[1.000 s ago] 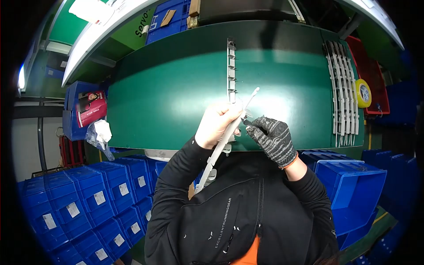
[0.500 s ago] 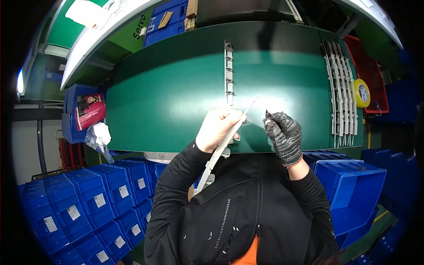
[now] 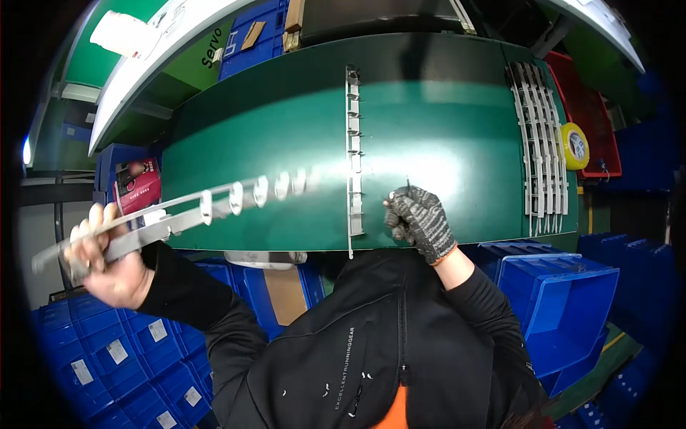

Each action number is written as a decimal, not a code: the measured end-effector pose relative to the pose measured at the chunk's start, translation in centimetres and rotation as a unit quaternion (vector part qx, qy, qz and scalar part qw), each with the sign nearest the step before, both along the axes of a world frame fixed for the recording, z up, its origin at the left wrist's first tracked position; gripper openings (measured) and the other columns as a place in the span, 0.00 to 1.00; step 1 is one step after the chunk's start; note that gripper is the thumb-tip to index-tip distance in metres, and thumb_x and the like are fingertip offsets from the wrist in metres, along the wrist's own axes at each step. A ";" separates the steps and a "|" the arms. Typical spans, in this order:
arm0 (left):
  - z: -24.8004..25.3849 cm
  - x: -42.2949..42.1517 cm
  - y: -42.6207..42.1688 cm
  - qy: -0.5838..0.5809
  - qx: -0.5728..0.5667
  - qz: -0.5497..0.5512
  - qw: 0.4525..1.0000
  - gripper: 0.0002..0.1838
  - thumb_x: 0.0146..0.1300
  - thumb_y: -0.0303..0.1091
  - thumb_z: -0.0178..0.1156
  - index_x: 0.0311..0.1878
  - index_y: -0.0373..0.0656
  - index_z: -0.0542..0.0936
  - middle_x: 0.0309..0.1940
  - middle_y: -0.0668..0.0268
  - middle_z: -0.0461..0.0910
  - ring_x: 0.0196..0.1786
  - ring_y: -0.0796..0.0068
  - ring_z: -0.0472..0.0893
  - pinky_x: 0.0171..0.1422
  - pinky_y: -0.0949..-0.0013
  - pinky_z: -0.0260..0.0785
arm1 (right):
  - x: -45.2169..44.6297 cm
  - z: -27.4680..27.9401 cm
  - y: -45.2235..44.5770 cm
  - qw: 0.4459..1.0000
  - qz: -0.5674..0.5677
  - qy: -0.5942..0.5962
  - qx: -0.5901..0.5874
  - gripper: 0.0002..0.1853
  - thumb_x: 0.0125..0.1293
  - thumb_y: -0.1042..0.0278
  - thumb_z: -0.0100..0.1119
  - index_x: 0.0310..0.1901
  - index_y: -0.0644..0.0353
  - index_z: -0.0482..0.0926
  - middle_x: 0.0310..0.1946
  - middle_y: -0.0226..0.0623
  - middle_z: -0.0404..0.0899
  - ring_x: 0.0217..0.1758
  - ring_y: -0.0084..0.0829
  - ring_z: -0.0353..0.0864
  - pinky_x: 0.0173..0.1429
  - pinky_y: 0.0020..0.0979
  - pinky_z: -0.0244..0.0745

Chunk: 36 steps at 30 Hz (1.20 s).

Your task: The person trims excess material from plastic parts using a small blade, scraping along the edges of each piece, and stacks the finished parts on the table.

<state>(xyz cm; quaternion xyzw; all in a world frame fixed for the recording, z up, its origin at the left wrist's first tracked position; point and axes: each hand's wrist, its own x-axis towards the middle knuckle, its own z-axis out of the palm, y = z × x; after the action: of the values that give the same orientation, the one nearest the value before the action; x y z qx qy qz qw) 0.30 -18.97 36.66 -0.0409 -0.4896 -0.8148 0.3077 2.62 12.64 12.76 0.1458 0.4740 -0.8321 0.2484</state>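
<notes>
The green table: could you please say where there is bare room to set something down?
The green table is bare between the lone strip and the row of strips, beyond the right hand, and left of the lone strip, beyond the strip held in the left hand. Its right end is crowded by that row, beside the yellow roll.

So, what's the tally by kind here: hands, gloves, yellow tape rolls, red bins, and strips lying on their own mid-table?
Hands: 2 (left hand, right hand)
Striped knit glove: 1
Yellow tape roll: 1
Red bin: 1
Pale strip lying alone mid-table: 1
Total: 6
</notes>
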 end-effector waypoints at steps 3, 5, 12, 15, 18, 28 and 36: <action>-2.9 2.5 -5.9 0.162 0.025 -0.048 0.985 0.15 0.47 0.26 0.46 0.11 0.49 0.54 0.15 0.69 0.53 0.27 0.74 0.57 0.39 0.69 0.51 | -0.6 -0.5 -1.8 0.992 -0.043 -0.016 -0.120 0.17 0.61 0.65 0.55 0.49 0.66 0.70 0.34 0.43 0.78 0.25 0.30 0.78 0.21 0.22 0.71; -5.4 1.9 -2.8 0.133 0.118 -0.171 0.969 0.17 0.53 0.26 0.44 0.14 0.50 0.51 0.17 0.71 0.49 0.28 0.75 0.56 0.42 0.65 0.53 | -1.7 -1.7 -1.7 0.989 -0.043 -0.049 -0.130 0.19 0.63 0.64 0.52 0.53 0.64 0.67 0.42 0.47 0.76 0.27 0.31 0.80 0.16 0.19 0.67; -17.2 1.4 -0.2 0.076 0.317 -0.234 0.916 0.20 0.56 0.37 0.55 0.10 0.51 0.62 0.12 0.74 0.63 0.17 0.81 0.59 0.29 0.75 0.53 | -4.0 -1.9 0.8 0.941 -0.258 -0.106 -0.191 0.09 0.64 0.63 0.51 0.40 0.58 0.70 0.28 0.37 0.77 0.23 0.25 0.77 0.11 0.16 0.56; -18.9 1.5 0.3 0.047 0.180 -0.291 0.938 0.23 0.62 0.49 0.49 0.15 0.46 0.69 0.18 0.69 0.68 0.28 0.76 0.66 0.37 0.70 0.56 | -4.6 -1.4 3.0 0.939 -0.305 -0.037 -0.156 0.06 0.63 0.66 0.51 0.35 0.59 0.71 0.21 0.36 0.74 0.18 0.24 0.74 0.11 0.16 0.54; -19.8 1.8 -4.7 -0.168 -0.254 -0.296 0.905 0.21 0.61 0.46 0.51 0.26 0.35 0.76 0.38 0.56 0.75 0.40 0.67 0.73 0.50 0.62 0.63 | -4.9 -0.5 6.6 0.930 -0.357 0.043 -0.070 0.05 0.63 0.69 0.50 0.35 0.60 0.71 0.19 0.37 0.73 0.16 0.24 0.73 0.10 0.17 0.54; -19.8 -1.2 11.8 -0.329 -0.167 -0.497 0.785 0.26 0.66 0.47 0.43 0.46 0.28 0.73 0.37 0.52 0.78 0.35 0.66 0.79 0.44 0.69 0.70 | -5.0 5.2 1.6 0.983 -0.109 0.146 0.034 0.06 0.59 0.70 0.55 0.33 0.64 0.74 0.19 0.35 0.76 0.16 0.20 0.73 0.15 0.16 0.60; -20.8 -1.3 13.7 -0.429 0.019 -0.514 0.742 0.22 0.66 0.46 0.42 0.39 0.32 0.71 0.23 0.65 0.72 0.17 0.78 0.73 0.18 0.78 0.65 | -2.9 4.5 1.9 0.815 -0.094 0.363 0.443 0.09 0.59 0.68 0.54 0.39 0.64 0.76 0.32 0.47 0.76 0.36 0.47 0.76 0.40 0.38 0.71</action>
<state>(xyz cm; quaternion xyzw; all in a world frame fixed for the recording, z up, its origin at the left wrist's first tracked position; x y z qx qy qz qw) -0.95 -5.29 15.85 0.0729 -0.4589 -0.7901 -0.3998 -0.28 14.50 17.29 -0.0285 0.8308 -0.5444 -0.1126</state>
